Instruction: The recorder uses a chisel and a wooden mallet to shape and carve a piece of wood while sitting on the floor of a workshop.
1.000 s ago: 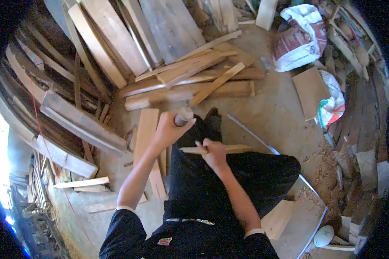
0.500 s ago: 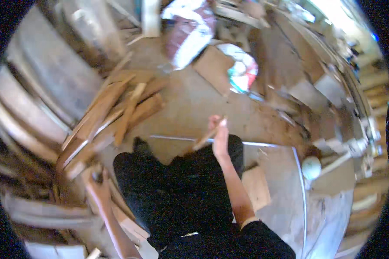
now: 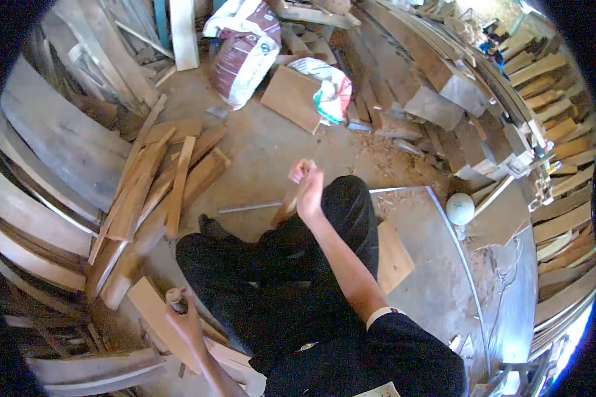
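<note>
My right hand is raised over the gap between my knees, its fingers curled. A short wooden stick slants down from it, partly hidden behind the hand. To the left of my thigh, my left hand is closed around a small brownish cylinder with a round top; what kind of thing it is I cannot make out. This hand is over a pale wooden board lying beside my leg.
Several loose planks are piled at the left. A sack, a brown flat panel and a white bag sit ahead. Stacked timber lines the right, near a white ball. Another board lies beside my right thigh.
The view has shifted and become sharper. My right hand has turned, and its stick now points more steeply down. My left hand stays closed around the small cylinder, now above the pale board.
</note>
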`<act>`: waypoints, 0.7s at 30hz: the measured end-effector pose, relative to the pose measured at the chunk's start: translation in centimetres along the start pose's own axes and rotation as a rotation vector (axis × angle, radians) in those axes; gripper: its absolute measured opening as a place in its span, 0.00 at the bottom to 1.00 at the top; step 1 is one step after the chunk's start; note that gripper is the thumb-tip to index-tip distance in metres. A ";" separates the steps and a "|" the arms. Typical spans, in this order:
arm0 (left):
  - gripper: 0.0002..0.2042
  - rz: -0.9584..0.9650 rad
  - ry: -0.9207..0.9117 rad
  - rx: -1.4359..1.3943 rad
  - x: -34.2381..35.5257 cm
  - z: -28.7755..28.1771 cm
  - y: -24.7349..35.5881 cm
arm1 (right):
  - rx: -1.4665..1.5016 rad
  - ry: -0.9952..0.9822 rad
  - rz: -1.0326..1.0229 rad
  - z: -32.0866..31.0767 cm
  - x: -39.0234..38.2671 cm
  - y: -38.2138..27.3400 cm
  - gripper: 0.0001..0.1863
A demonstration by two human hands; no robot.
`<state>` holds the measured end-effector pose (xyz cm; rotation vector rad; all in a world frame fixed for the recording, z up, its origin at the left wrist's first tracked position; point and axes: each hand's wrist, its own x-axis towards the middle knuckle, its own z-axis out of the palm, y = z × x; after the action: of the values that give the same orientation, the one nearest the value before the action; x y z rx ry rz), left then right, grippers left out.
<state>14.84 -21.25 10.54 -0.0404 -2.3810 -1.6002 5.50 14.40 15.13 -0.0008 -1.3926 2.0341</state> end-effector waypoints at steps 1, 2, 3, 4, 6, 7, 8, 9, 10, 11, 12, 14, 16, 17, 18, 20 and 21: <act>0.06 -0.251 0.040 -0.074 -0.4 -0.1 0.2 | 0.056 -0.002 0.043 -0.1 0.3 0.0 0.18; 0.06 -0.249 0.048 -0.064 -0.3 -0.4 -0.3 | 0.050 -0.041 0.091 -0.2 0.5 0.1 0.17; 0.05 -0.200 0.059 -0.064 -0.4 -0.6 -1.0 | 0.042 -0.079 0.137 -0.5 0.7 0.1 0.17; 0.05 -0.156 0.073 -0.059 -0.5 -1.0 -1.2 | 0.125 -0.079 0.205 0.1 0.3 -0.6 0.17; 0.05 -0.109 0.102 0.008 -0.3 -1.3 -1.4 | 0.127 -0.110 0.205 -0.6 -0.3 -0.6 0.16; 0.04 -0.062 0.123 0.060 -0.2 -1.3 -1.3 | 0.155 -0.135 0.217 -1.0 -0.6 -1.2 0.16; 0.04 -0.067 0.125 0.066 0.2 -1.1 0.3 | 0.158 -0.111 0.227 -1.5 -0.7 -1.6 0.16; 0.05 -0.127 0.078 0.107 0.5 -1.1 2.2 | 0.160 -0.087 0.238 -2.0 -0.8 -1.8 0.15; 0.05 -0.186 0.033 0.148 0.8 -0.9 4.2 | 0.217 -0.058 0.270 -2.5 -0.8 -2.2 0.14; 0.05 -0.189 0.041 0.155 1.0 -0.5 5.1 | 0.223 -0.063 0.277 -2.8 -0.6 -2.2 0.14; 0.04 -0.131 0.070 0.151 1.2 0.0 5.9 | 0.220 -0.058 0.259 -3.1 -0.4 -2.3 0.13; 0.03 -0.076 0.112 0.162 1.5 0.6 7.4 | 0.253 -0.051 0.270 -3.5 -0.3 -2.3 0.12; 0.05 0.220 0.182 0.260 1.7 0.9 9.0 | 0.242 -0.002 0.290 -2.9 -0.4 -2.3 0.12; 0.05 0.219 0.189 0.270 1.7 1.1 10.5 | 0.218 0.056 0.296 -2.8 -0.3 -2.2 0.12; 0.05 0.288 0.188 0.234 1.7 1.1 12.4 | 0.228 0.050 0.305 -2.6 -0.4 -1.7 0.12; 0.08 0.567 0.237 0.281 2.3 0.8 14.8 | -0.019 0.019 0.111 -2.2 -0.9 -0.1 0.12; 0.08 0.539 0.100 -0.021 2.2 0.7 16.8 | -0.155 0.027 0.128 -3.0 -1.2 1.0 0.09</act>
<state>15.50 -14.35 25.96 -0.5431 -2.0391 -1.3282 7.02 16.02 12.61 -0.1884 -1.5644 2.0146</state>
